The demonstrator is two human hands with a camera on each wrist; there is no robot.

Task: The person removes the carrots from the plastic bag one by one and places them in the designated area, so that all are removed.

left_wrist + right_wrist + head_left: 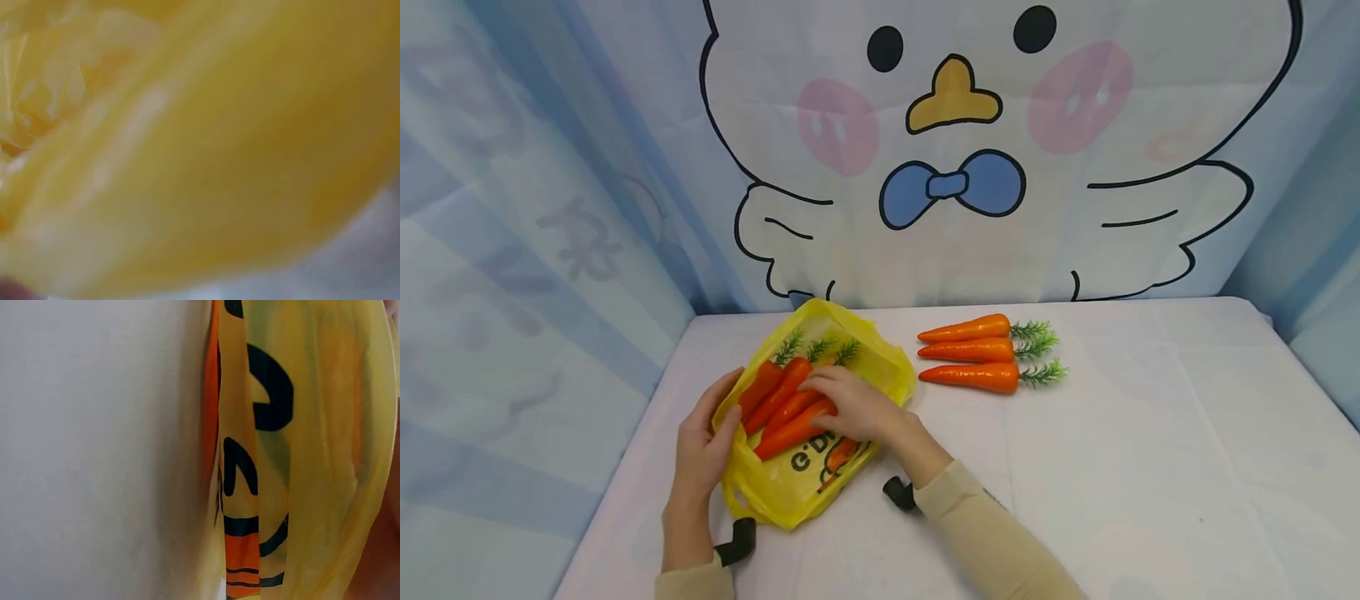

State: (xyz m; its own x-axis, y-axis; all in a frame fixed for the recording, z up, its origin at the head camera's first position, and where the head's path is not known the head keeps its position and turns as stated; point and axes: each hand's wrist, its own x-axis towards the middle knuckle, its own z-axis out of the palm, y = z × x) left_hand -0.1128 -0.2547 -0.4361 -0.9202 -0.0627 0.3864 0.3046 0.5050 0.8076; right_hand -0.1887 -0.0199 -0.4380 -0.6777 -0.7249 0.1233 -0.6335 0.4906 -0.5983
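Left hand (pixel 703 437): thumb and fingers pinch the rim of a thin, crinkled yellow plastic bag (pixel 778 492) at its nine o'clock. Bag lies mouth agape on a white cloth-covered table (pixel 1112 475); black lettering and an orange figure printed near its five o'clock. Inside, four glossy, tapered orange carrots (pixel 784 394) with feathery green tops lie side by side, aslant, tips toward seven o'clock, tops toward one; leftmost looks deeper red. Right hand (pixel 857 407), in from four o'clock, grips the two rightmost: fingers bent over them, thumb against the lowest. Outside, at the bag's two o'clock, three loose orange carrots (pixel 973 350), smooth, shiny, near-parallel; tips toward nine o'clock, tops toward three. Left wrist view: mostly blurred yellow film.
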